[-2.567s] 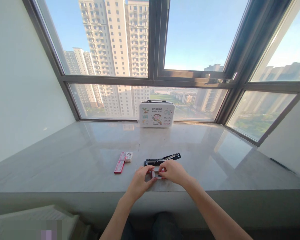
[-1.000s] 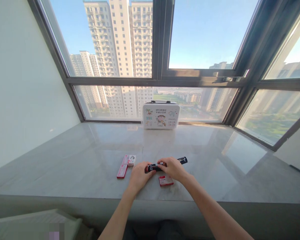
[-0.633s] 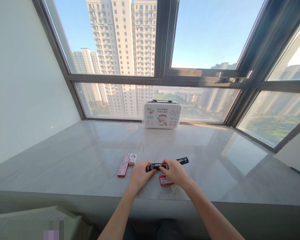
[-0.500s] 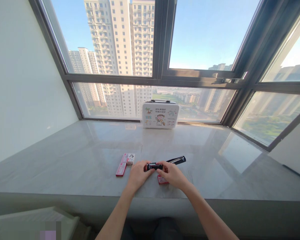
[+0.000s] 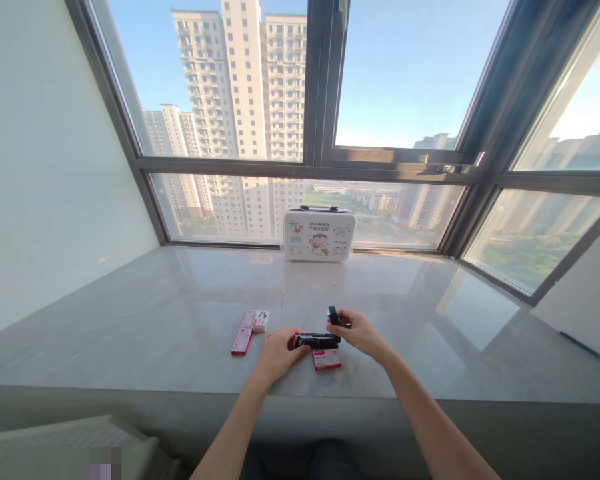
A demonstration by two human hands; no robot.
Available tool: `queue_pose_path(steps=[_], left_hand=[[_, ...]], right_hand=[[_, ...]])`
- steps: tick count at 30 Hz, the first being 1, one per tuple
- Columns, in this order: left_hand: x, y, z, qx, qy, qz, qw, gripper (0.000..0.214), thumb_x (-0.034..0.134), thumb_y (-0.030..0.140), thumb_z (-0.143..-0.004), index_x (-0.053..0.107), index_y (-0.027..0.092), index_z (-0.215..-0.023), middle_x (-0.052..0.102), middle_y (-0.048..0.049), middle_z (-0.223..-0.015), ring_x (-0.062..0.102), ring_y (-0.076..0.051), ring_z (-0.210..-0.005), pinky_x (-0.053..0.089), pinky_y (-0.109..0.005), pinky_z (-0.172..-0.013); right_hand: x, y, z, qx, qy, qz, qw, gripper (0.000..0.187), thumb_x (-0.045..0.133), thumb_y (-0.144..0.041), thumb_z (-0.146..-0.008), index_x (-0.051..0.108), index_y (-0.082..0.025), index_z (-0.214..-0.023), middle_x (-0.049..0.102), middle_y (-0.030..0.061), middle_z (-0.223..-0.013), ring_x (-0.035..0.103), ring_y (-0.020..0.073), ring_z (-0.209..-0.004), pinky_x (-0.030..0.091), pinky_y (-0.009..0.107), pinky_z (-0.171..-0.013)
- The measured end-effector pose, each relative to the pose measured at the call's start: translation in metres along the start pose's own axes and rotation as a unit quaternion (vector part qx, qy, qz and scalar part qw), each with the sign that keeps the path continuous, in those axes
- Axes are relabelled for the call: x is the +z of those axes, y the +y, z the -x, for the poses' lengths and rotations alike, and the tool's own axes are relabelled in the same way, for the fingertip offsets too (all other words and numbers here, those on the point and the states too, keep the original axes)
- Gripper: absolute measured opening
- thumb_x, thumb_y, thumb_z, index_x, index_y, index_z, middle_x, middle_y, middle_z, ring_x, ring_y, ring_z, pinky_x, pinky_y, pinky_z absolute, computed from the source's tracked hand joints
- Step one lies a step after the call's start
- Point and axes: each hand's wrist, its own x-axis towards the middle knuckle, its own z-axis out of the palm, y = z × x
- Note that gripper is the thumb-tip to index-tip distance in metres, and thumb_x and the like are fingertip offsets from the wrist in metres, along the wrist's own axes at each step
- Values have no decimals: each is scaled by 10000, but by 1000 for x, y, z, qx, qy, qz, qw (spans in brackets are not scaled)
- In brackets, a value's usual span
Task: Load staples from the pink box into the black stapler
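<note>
A black stapler (image 5: 317,341) lies open on the marble sill, its body level and its top arm raised almost upright at the right end. My left hand (image 5: 279,353) is closed around the body's left end, thumb in front. My right hand (image 5: 361,335) grips the raised top arm between thumb and fingers. Just in front of the stapler sits a red-and-white staple box (image 5: 327,361). To the left of my left hand are two flat pink-and-white boxes, the nearer box (image 5: 242,342) and the farther box (image 5: 249,319), beside a small white box (image 5: 261,321) with a stapler picture.
A white case (image 5: 320,237) with cartoon prints stands against the window at the back of the sill. The sill's front edge (image 5: 205,390) runs close to my forearms. A dark window frame (image 5: 230,167) spans the back, and a white wall (image 5: 55,167) bounds the left.
The stapler's top arm, earlier lying swung out to the right, now stands upright. My right hand has moved from the body to that arm, uncovering the staple box. My left hand stays put.
</note>
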Motion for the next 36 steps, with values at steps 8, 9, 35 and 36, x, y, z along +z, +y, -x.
queue_pose_path(steps=[8,9,35,36], left_hand=[[-2,2,1,3,11,-10,1000,232,648,453,-837,679,261,-963,659,-13,-823,588,-223,-862,366,-290,-750],[-2,3,1,3,17,-6,1000,235,648,439,-835,675,260,-984,658,-14,-820,590,-227,-873,374,-293,-759],[10,31,16,68,-63,64,994,751,790,413,-677,543,325,-1381,646,-53,-1220,558,-269,-1169,398,-363,-1041],[12,33,17,67,-64,64,994,755,790,404,-674,540,327,-1383,646,-54,-1218,559,-271,-1171,400,-364,-1044]], right_hand=[[27,-26,-15,-58,-62,335,939,307,723,-488,-783,722,-192,-865,594,-30,-675,456,105,-626,208,226,-562],[24,-28,-14,-58,-69,336,938,299,712,-485,-793,734,-194,-859,596,-28,-663,456,105,-618,209,228,-561],[38,20,63,90,5,-68,994,731,420,-753,-882,634,-150,-1235,448,-74,-405,355,94,-319,255,187,-341],[41,19,61,83,10,-68,994,725,422,-742,-889,628,-148,-1250,443,-76,-402,358,94,-320,258,187,-343]])
